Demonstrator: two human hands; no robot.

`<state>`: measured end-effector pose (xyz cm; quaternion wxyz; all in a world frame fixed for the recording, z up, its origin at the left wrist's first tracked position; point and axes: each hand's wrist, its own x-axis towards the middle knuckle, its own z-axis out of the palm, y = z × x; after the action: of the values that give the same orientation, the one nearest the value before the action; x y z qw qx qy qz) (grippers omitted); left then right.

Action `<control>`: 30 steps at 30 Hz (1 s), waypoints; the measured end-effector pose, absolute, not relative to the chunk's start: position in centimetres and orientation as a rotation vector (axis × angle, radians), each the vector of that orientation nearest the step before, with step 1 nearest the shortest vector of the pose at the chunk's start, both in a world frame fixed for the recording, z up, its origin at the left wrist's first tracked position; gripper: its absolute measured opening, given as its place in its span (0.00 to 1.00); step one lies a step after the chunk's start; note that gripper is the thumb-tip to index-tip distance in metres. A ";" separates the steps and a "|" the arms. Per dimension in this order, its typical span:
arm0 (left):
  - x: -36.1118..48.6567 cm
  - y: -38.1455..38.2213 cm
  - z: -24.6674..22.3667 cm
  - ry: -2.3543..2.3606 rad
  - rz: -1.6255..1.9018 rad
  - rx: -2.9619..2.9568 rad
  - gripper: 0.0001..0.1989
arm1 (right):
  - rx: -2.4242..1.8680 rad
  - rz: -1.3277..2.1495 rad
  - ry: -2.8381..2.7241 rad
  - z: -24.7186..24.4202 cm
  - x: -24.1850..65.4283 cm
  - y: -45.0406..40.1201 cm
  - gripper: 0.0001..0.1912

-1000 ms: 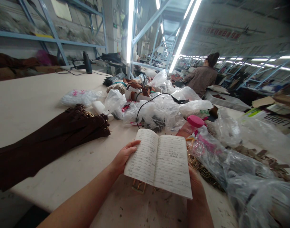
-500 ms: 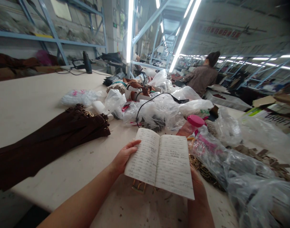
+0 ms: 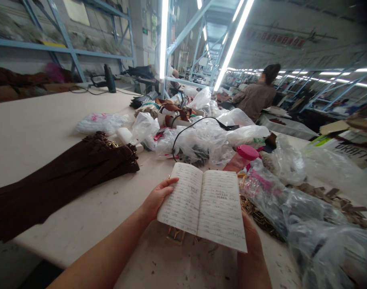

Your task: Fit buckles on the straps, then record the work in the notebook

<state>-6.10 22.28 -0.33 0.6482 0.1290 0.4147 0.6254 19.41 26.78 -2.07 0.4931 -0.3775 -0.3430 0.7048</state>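
Note:
My left hand (image 3: 157, 198) and my right hand (image 3: 250, 237) hold open a small handwritten notebook (image 3: 203, 206), one at each outer edge. Its pages are lined and covered in dark handwriting. Below the notebook, a few brass-coloured metal buckles (image 3: 175, 235) lie on the cream work table (image 3: 65, 120), partly hidden by the pages. Right of my right hand sits a heap of small brass fittings (image 3: 255, 214) beside a clear plastic bag (image 3: 270, 192) with pink print.
Left of the notebook lie long dark brown leather strips (image 3: 59, 184). Ahead, plastic bags, a black cable (image 3: 183, 138) and a pink-capped bottle (image 3: 243, 156) crowd the table. A co-worker (image 3: 255, 98) stands beyond it, with blue metal shelving (image 3: 59, 46) behind.
The notebook has tilted slightly, its lower right corner shifting a little to the right. The view has drifted slightly. My hands keep the same hold.

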 end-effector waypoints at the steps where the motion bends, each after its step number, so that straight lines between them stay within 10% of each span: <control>1: -6.1 22.3 -0.3 0.948 1.420 0.296 0.17 | -0.922 1.730 -0.791 -1.9 19.3 26.7 0.16; 30: -6.3 22.3 -0.8 0.911 1.416 0.303 0.20 | -0.942 1.663 -0.726 -0.1 19.1 26.3 0.08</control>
<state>-6.26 22.35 -0.79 0.6561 0.1335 0.4019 0.6247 19.05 26.30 -0.12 0.5213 -0.3932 -0.3030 0.6942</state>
